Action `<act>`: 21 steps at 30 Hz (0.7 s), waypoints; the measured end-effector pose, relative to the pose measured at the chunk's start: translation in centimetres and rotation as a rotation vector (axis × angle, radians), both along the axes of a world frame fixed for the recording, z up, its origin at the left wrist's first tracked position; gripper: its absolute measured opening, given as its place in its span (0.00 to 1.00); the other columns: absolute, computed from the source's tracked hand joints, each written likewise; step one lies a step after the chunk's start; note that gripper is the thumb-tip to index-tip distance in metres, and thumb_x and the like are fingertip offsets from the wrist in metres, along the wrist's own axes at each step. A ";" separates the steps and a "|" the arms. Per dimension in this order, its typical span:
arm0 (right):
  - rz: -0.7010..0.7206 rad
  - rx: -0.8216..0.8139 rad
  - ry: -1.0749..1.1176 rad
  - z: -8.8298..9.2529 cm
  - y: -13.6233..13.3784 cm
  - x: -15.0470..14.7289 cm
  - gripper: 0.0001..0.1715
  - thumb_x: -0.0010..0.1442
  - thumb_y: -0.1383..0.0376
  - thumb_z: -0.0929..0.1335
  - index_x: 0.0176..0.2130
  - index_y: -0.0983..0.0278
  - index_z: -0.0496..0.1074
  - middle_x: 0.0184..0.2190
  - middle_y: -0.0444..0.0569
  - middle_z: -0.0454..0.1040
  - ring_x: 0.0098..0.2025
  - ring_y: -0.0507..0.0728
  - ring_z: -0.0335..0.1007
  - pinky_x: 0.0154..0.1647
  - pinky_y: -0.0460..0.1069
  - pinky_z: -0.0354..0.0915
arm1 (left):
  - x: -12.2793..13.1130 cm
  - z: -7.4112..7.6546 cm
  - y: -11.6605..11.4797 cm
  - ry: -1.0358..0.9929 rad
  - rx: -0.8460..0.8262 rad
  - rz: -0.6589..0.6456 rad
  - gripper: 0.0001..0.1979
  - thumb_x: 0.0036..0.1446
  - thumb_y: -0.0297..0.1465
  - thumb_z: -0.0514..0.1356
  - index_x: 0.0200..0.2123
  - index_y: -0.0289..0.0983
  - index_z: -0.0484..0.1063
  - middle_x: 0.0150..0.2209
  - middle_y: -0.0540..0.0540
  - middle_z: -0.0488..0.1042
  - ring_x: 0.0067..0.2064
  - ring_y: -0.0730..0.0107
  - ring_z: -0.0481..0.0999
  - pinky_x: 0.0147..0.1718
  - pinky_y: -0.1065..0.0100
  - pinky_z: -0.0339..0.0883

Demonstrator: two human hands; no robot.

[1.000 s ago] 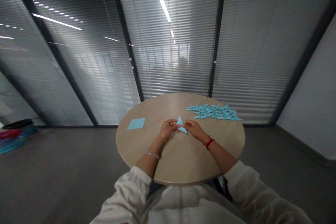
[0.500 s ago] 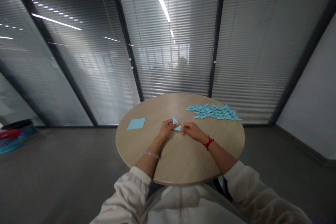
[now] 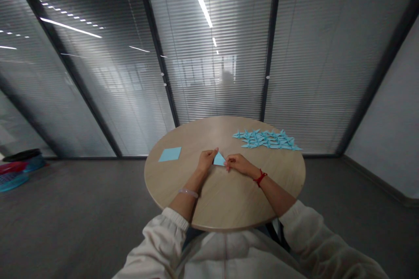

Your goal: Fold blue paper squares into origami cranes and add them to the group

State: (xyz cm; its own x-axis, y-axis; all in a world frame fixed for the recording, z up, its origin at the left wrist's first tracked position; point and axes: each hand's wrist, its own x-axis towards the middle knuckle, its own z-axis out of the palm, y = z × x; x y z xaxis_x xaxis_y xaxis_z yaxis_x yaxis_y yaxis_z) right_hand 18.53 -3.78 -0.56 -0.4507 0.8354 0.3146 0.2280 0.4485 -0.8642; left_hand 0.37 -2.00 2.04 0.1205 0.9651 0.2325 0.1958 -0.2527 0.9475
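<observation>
A small light-blue paper triangle [image 3: 219, 159] lies flat on the round wooden table [image 3: 225, 200], between my two hands. My left hand [image 3: 207, 159] is closed, its fingertips pressing the triangle's left edge. My right hand [image 3: 236, 163] is closed too, pinching the triangle's right corner. A red cord circles my right wrist and a pale band my left wrist.
A flat light-blue paper square [image 3: 170, 154] lies at the table's left. Several folded blue paper cranes [image 3: 266, 139] are spread at the far right of the table. Glass walls with blinds stand behind. Coloured baskets [image 3: 15, 169] sit on the floor at far left.
The paper triangle stood lifted with its tip up a second ago; it has since been lowered and now lies pressed flat on the table. Both hands stayed on it.
</observation>
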 end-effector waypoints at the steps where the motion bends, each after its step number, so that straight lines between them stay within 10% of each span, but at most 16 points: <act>1: 0.003 -0.008 0.006 -0.1 0.0 0.0 0.18 0.54 0.53 0.68 0.26 0.65 0.71 0.23 0.47 0.76 0.27 0.53 0.70 0.32 0.47 0.62 | 0.0 0.0 0.0 0.004 -0.001 0.013 0.31 0.41 0.58 0.59 0.11 0.37 0.56 0.13 0.55 0.51 0.18 0.79 0.51 0.19 0.71 0.44; 10: -0.005 -0.026 -0.010 -0.3 0.1 0.1 0.15 0.54 0.56 0.68 0.25 0.65 0.71 0.23 0.46 0.76 0.27 0.53 0.70 0.32 0.46 0.62 | 0.1 -0.6 0.6 -0.265 -0.098 -0.043 0.21 0.39 0.46 0.67 0.26 0.31 0.77 0.27 0.42 0.76 0.25 0.71 0.70 0.24 0.71 0.60; 21: -0.033 -0.006 0.012 -0.4 0.4 0.2 0.14 0.55 0.58 0.67 0.27 0.66 0.70 0.23 0.46 0.74 0.26 0.52 0.68 0.31 0.46 0.62 | -0.1 -0.4 0.3 -0.362 -0.128 -0.037 0.20 0.43 0.44 0.66 0.26 0.29 0.77 0.23 0.41 0.74 0.21 0.75 0.67 0.20 0.72 0.59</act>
State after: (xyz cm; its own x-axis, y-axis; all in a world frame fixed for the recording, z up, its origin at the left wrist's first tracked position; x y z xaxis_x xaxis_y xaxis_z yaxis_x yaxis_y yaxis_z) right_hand 18.77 -3.35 -0.93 -0.4194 0.8515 0.3148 0.2318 0.4357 -0.8697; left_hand 0.25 -1.67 1.60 0.0878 0.9856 0.1442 -0.1639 -0.1285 0.9781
